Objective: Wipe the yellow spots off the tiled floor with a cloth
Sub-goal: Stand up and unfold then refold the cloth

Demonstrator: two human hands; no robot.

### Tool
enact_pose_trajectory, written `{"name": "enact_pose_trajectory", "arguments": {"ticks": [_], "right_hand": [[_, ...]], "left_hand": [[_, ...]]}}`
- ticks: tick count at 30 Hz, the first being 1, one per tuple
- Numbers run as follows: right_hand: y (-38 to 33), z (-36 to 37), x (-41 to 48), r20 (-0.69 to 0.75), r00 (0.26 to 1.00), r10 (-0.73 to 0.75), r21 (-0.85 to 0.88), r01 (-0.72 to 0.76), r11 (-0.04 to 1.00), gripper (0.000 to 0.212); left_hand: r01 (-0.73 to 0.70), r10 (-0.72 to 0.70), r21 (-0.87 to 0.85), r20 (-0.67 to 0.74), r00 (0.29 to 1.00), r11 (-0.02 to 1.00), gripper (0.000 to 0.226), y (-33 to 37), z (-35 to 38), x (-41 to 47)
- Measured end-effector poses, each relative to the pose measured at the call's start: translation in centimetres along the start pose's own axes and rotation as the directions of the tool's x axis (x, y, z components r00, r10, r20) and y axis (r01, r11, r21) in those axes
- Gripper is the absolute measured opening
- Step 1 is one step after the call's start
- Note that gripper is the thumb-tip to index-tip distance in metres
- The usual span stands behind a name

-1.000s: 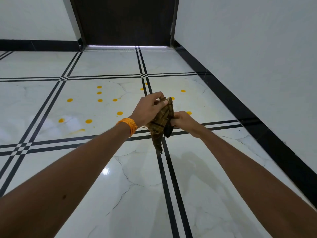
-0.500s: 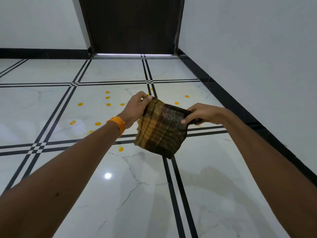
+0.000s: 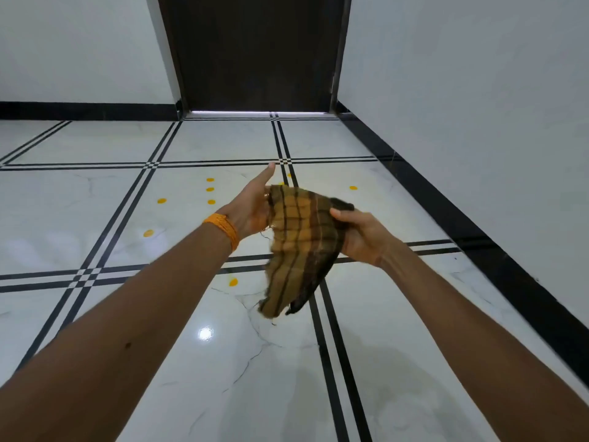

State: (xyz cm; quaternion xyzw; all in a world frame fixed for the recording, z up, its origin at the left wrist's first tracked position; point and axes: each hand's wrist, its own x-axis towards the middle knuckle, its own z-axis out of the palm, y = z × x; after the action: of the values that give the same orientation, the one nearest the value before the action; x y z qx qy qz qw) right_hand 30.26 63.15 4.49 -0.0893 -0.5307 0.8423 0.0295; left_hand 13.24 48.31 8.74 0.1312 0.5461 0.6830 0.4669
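Observation:
A yellow-and-brown checked cloth (image 3: pixel 299 240) hangs in the air between my hands, partly spread, its lower corner pointing down. My right hand (image 3: pixel 360 237) grips its upper right edge, thumb on top. My left hand (image 3: pixel 253 207), with an orange band at the wrist, is at the cloth's left edge with the palm showing and the thumb stretched up off the fabric; its fingers are hidden behind the cloth. Several yellow spots lie on the white tiled floor (image 3: pixel 223 362): one near me (image 3: pixel 233 282), others farther left (image 3: pixel 148 233) and beyond the hands (image 3: pixel 210 189), and one at the right (image 3: pixel 353 187).
A white wall (image 3: pixel 478 122) with a black skirting (image 3: pixel 446 218) runs along the right. A dark door (image 3: pixel 255 52) closes the far end. Black double lines (image 3: pixel 328 362) divide the glossy tiles.
The bunched cloth has been pulled open between my hands. My left thumb has lifted off it, and my right hand has turned palm up. The view has tilted upward.

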Motion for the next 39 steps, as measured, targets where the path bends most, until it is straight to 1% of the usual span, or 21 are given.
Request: {"name": "enact_pose_trajectory", "arguments": {"ticks": [2, 3, 5, 6, 8, 10, 13, 16, 18, 19, 21, 23, 25, 26, 27, 29, 31, 33, 36, 37, 39], "right_hand": [[-1.3, 0.5, 0.2, -0.038, 0.999, -0.021, 0.038, 0.023, 0.999, 0.053], [-1.8, 0.7, 0.3, -0.06, 0.998, -0.022, 0.055, 0.026, 0.998, 0.047], [-2.2, 1.3, 0.4, -0.121, 0.993, -0.009, 0.05, 0.015, 0.999, 0.026], [-2.2, 1.6, 0.3, -0.141, 0.99, -0.008, 0.035, 0.013, 0.999, 0.02], [-2.3, 2.1, 0.2, -0.186, 0.982, -0.013, 0.0, 0.014, 1.0, 0.025], [-2.2, 2.5, 0.3, -0.191, 0.981, -0.039, -0.03, 0.033, 0.999, 0.034], [-1.9, 2.5, 0.9, -0.195, 0.98, -0.022, 0.034, 0.03, 0.999, 0.035], [-2.0, 2.4, 1.0, -0.184, 0.983, -0.012, 0.08, 0.027, 0.996, 0.038], [-2.3, 2.5, 1.1, -0.191, 0.981, -0.015, 0.022, 0.02, 1.0, 0.037], [-2.4, 2.4, 1.2, -0.21, 0.977, -0.022, -0.034, 0.015, 0.999, 0.035], [-2.9, 2.5, 1.3, -0.264, 0.963, -0.058, -0.179, 0.01, 0.984, 0.033], [-3.6, 2.1, 1.4, -0.343, 0.933, -0.11, -0.3, 0.002, 0.954, 0.03], [-4.2, 1.2, 1.4, -0.413, 0.901, -0.132, -0.337, -0.016, 0.941, 0.023], [-4.5, 0.7, 1.3, -0.437, 0.892, -0.12, -0.339, -0.039, 0.94, 0.022], [-4.6, 0.2, 1.1, -0.454, 0.887, -0.084, -0.334, -0.082, 0.939, 0.027], [-4.6, -0.4, 0.8, -0.456, 0.889, 0.044, -0.283, -0.191, 0.94, 0.042], [-4.3, -0.7, 0.5, -0.434, 0.89, 0.14, -0.237, -0.262, 0.936, 0.051], [-4.1, -1.2, 0.4, -0.461, 0.87, 0.177, -0.198, -0.295, 0.935, 0.054], [-3.9, -1.6, 0.0, -0.547, 0.811, 0.208, -0.183, -0.358, 0.916, 0.044], [-3.8, -1.7, -0.2, -0.565, 0.796, 0.218, -0.187, -0.381, 0.905, 0.044], [-3.6, -2.0, -0.2, -0.588, 0.778, 0.221, -0.173, -0.387, 0.906, 0.051]], "left_hand": [[0.031, -0.031, -0.062, 0.004, 1.0, 0.998, 0.074, -1.5, -1.2, 0.2], [0.058, -0.057, -0.063, 0.018, 0.998, 0.996, 0.078, -2.2, -1.8, 0.2], [0.124, -0.119, -0.042, 0.107, 0.987, 0.991, 0.076, -3.2, -2.6, -0.1], [0.14, -0.134, -0.035, 0.152, 0.979, 0.989, 0.075, -3.6, -2.8, -0.3], [0.124, -0.115, -0.034, 0.2, 0.973, 0.992, 0.075, -4.1, -2.6, -0.2], [0.077, -0.076, -0.001, 0.178, 0.981, 0.997, 0.075, -4.4, -2.1, 0.4], [0.062, -0.069, 0.047, 0.163, 0.984, 0.997, 0.066, -4.9, -1.2, 0.9], [0.063, -0.053, -0.048, 0.173, 0.983, 0.997, 0.068, -5.5, -0.3, 1.1], [0.002, 0.014, -0.091, 0.169, 0.986, 0.996, 0.053, -5.3, 0.1, 1.2], [-0.036, 0.049, -0.076, 0.169, 0.984, 0.996, 0.045, -5.3, 0.1, 1.4], [-0.097, 0.095, 0.005, 0.159, 0.983, 0.995, 0.042, -5.2, -0.2, 1.7], [-0.123, 0.116, 0.077, 0.096, 0.989, 0.989, 0.038, -4.9, -0.5, 1.8], [-0.164, 0.161, 0.108, 0.039, 0.986, 0.98, 0.031, -4.5, -0.8, 1.5], [-0.193, 0.192, 0.127, 0.015, 0.981, 0.973, 0.029, -4.3, -1.0, 1.4], [-0.223, 0.227, 0.161, -0.006, 0.974, 0.962, 0.028, -4.1, -1.2, 1.4], [-0.272, 0.288, 0.231, -0.038, 0.957, 0.934, 0.026, -3.7, -1.4, 1.3], [-0.299, 0.321, 0.236, -0.061, 0.945, 0.925, 0.024, -3.5, -1.3, 1.3], [-0.325, 0.35, 0.255, -0.056, 0.935, 0.911, 0.025, -3.3, -1.1, 1.0], [-0.32, 0.349, 0.298, -0.049, 0.936, 0.899, 0.037, -3.7, -0.9, 0.7], [-0.316, 0.345, 0.301, -0.046, 0.938, 0.9, 0.04, -4.0, -0.9, 0.7], [-0.32, 0.35, 0.293, -0.052, 0.935, 0.901, 0.046, -4.5, -0.8, 0.7]]}}
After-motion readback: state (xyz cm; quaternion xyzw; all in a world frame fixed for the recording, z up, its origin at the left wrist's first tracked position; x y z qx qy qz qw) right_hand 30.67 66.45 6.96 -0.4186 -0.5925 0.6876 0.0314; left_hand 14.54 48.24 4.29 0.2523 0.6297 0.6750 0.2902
